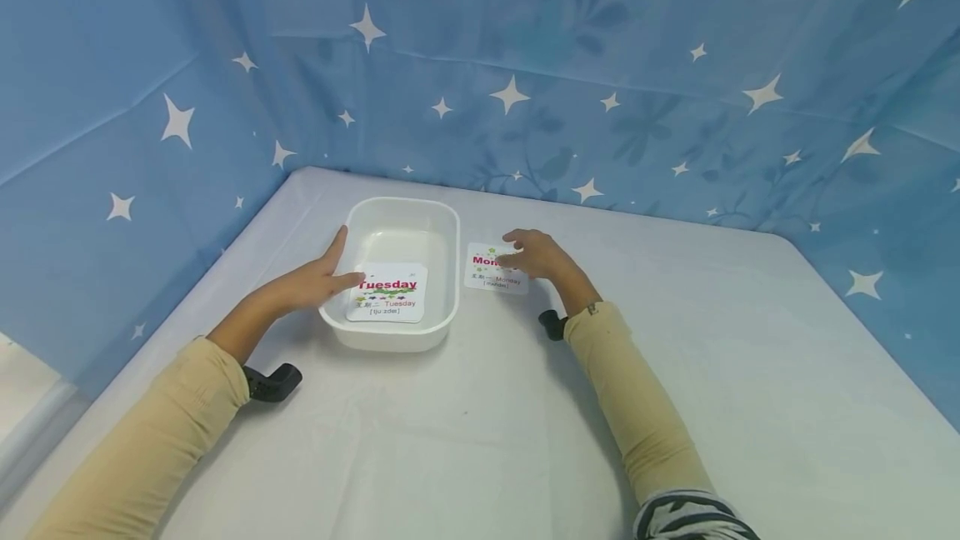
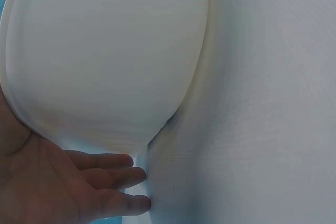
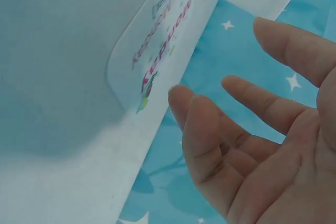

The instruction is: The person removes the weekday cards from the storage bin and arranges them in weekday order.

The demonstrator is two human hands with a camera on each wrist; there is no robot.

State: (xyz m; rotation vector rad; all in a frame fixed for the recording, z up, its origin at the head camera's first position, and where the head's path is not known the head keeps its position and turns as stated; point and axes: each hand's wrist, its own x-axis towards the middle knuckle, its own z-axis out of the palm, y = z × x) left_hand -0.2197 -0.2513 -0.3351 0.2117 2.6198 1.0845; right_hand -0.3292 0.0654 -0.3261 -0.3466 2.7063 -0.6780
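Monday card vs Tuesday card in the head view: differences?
Place: Tuesday card is inside the white tub; Monday card is on the table, right of it.
Cover: right hand hides part of Monday card's large word; Tuesday card's large word is readable.
Shared: both white, rounded corners, red day name, smaller text below.

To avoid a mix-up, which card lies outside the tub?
The Monday card, on the table by the right hand; the Tuesday card is in the tub.
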